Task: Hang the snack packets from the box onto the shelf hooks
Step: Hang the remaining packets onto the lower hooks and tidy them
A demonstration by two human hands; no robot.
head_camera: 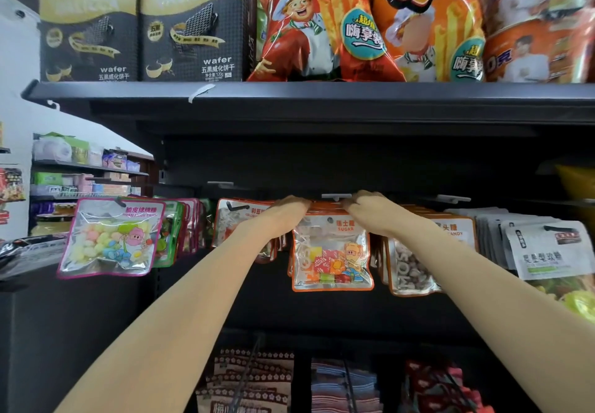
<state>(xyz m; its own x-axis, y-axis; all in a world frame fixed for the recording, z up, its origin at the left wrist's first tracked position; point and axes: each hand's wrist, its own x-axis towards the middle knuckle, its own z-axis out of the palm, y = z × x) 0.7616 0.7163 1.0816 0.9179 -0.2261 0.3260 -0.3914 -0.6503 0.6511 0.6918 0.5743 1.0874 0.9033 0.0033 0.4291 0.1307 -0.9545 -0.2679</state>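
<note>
An orange-rimmed clear sugar candy packet (pixel 332 253) hangs in the middle of the hook row, below a grey hook tag (pixel 336 196). My left hand (pixel 287 208) grips the top left edge of the packets on that hook. My right hand (pixel 370 208) grips the top right edge, fingers curled over the packet tops. More orange packets sit behind the front one. The box is out of sight.
A pink marshmallow packet (pixel 111 238) hangs at left, a colour-bean packet (pixel 240 229) beside my left arm, nut packets (pixel 415 267) and grey packets (pixel 544 248) at right. The shelf above (pixel 289 93) carries wafer boxes and chip bags. More packets hang below.
</note>
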